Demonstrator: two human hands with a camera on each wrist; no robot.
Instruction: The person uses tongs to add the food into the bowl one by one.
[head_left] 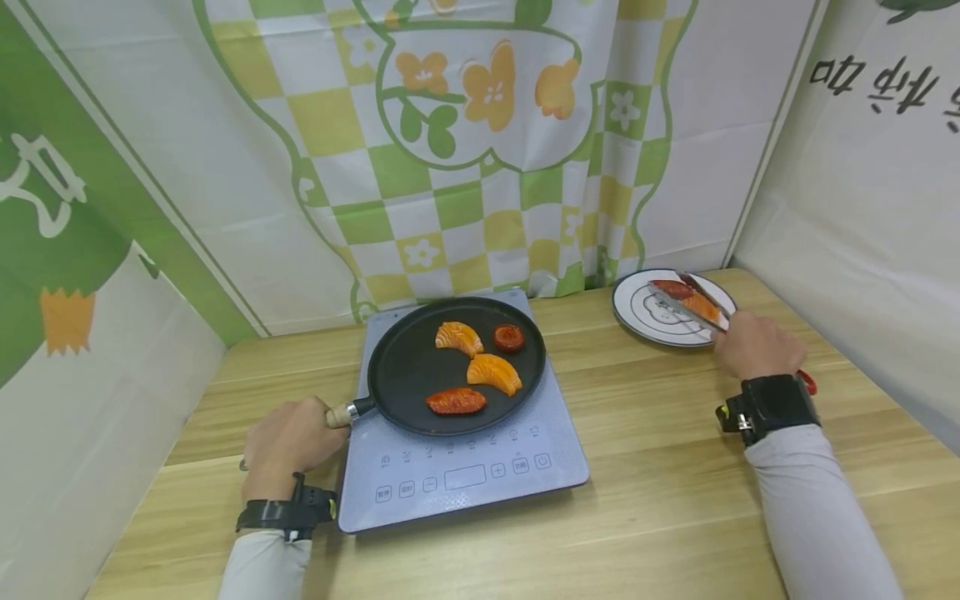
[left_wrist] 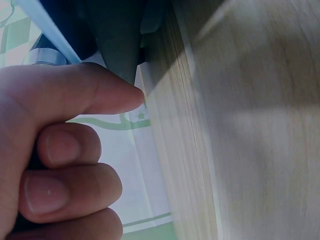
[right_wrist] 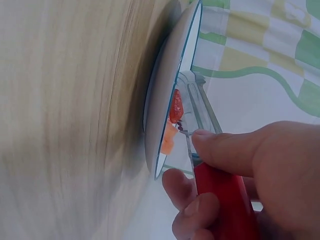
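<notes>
A: How does each hand stand?

B: The left hand (head_left: 292,437) is closed, fingers curled round the handle (head_left: 341,415) of the black pan (head_left: 405,375). The right hand (head_left: 761,346) grips the tongs (right_wrist: 220,192) by their red handle, thumb pressed along the upper part.

A: And the food?

B: Beyond the right hand's grip lies the plate (head_left: 636,315), with a red piece (head_left: 672,288) and an orange piece (head_left: 703,310) between the parted arms of the tongs. Whether the tips pinch either piece cannot be told. To the right of the left hand's grip, the pan bears two orange slices (head_left: 495,373), a red wing-shaped piece (head_left: 455,401) and a round red piece (head_left: 509,337).

A: Why this arrangement?

B: The left grip probably steadies the pan on the cooktop (head_left: 525,496), the handle being turned towards that hand. The tongs presumably spare the fingers direct contact, and their slant brings both arms over the plate's rim. The slices lie apart, perhaps so that each rests flat.
</notes>
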